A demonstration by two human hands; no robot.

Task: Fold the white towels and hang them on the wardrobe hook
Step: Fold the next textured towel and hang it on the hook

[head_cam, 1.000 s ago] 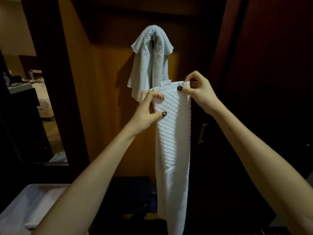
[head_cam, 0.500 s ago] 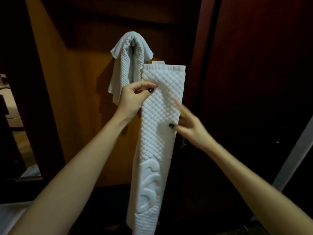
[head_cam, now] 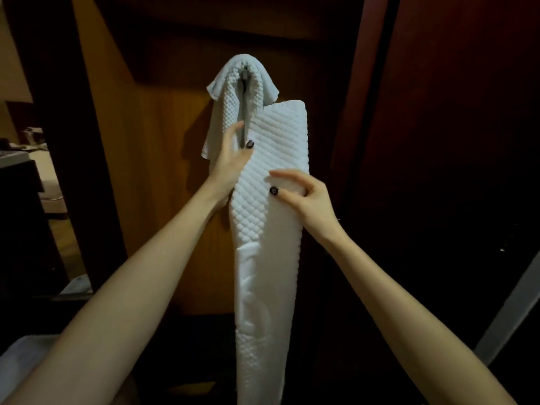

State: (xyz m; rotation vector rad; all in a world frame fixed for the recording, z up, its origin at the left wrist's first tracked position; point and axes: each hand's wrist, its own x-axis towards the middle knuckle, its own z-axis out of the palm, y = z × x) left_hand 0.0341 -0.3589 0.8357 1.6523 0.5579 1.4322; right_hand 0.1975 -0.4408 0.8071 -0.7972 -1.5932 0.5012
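Observation:
A long white quilted towel (head_cam: 268,258), folded into a narrow strip, hangs down the middle of the view. My left hand (head_cam: 232,163) grips its left edge near the top, thumb on the front. My right hand (head_cam: 304,197) pinches the towel's right side slightly lower, fingers curled over the cloth. Behind and above them, another white towel (head_cam: 230,92) is draped over the wardrobe hook (head_cam: 245,73), its metal just visible between the folds. The held towel's top edge reaches just below and right of the hook.
The hook sits on a brown wooden wardrobe panel (head_cam: 163,171). A dark red-brown door (head_cam: 453,141) stands to the right. At far left a doorway shows a lit room with a bed (head_cam: 43,171). A white surface (head_cam: 17,355) lies at the lower left.
My right hand left the towel's top corner, dropped lower and now pinches its right side. The left hand took over holding the upper part, and the towel rose toward the hook.

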